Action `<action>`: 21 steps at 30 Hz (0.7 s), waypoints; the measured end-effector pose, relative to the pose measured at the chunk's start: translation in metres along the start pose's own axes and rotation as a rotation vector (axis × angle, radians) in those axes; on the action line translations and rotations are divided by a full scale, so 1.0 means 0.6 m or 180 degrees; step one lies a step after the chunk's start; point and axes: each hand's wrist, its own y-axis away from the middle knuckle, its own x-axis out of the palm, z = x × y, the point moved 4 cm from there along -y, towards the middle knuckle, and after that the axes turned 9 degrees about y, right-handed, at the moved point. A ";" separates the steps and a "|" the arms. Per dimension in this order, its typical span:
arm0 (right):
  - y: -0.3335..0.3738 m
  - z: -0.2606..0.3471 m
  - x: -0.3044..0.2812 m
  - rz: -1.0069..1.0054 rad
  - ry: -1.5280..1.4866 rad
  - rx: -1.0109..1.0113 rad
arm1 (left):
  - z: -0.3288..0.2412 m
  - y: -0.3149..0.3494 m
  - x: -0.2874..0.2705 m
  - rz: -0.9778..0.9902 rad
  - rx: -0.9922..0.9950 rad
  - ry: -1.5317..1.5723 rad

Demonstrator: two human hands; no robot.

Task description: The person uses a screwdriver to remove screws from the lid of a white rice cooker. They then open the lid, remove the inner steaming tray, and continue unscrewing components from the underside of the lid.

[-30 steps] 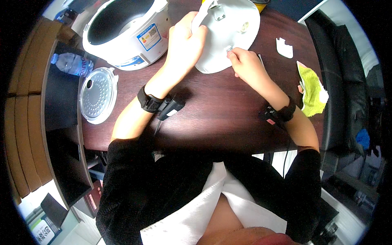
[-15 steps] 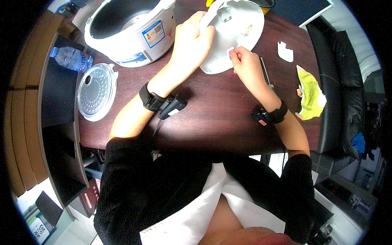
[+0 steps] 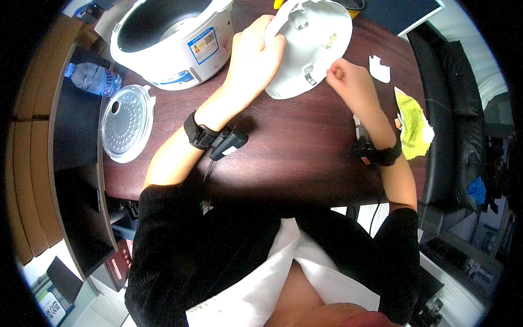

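Observation:
My left hand (image 3: 255, 52) is closed on the left rim of a white plastic lid shell (image 3: 297, 46), tilted with its hollow inside facing me. A small metal bracket (image 3: 310, 75) shows near the shell's lower edge, and other small fittings sit further up inside. Just right of that edge, apart from the bracket, is my right hand (image 3: 348, 79). Its fingers are curled together in a pinch; whether anything small is in them is hidden. Beside my left hand stands a white rice cooker body (image 3: 177, 49) with a dark, open inside.
A clear perforated lid (image 3: 128, 124) and a water bottle (image 3: 92, 78) are at the left. On the right lie a white plastic piece (image 3: 379, 69) and a yellow-green cloth (image 3: 414, 124). A slim light-coloured tool (image 3: 358, 125) lies partly under my right wrist. A black sofa (image 3: 455, 109) borders the table.
My right hand has moved right, off the lid shell's lower edge, uncovering the metal bracket. My left hand keeps its hold with the shell almost still.

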 end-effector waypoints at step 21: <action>0.021 -0.331 -0.041 -0.0103 0.0223 0.1274 | 0.000 -0.002 0.005 0.0113 0.0139 -0.0204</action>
